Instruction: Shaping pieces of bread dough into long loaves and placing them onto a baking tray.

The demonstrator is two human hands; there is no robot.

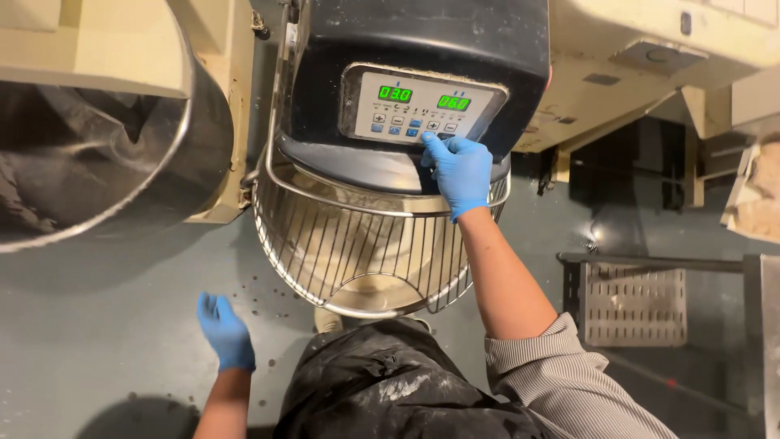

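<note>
My right hand (460, 172), fingers together, one fingertip touching the pale control panel (422, 106); my left hand (224, 332) hangs spread; dough behind the wire guard (357, 248) is barely visible.

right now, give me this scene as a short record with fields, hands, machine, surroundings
right hand: blue-gloved right hand, fingertip on the mixer's control panel
left hand: blue-gloved left hand, hanging free over the grey floor, holding nothing
machine: black-headed dough mixer with wire guard
beside it: steel bowl of a second mixer
clothing: floury dark apron
</note>
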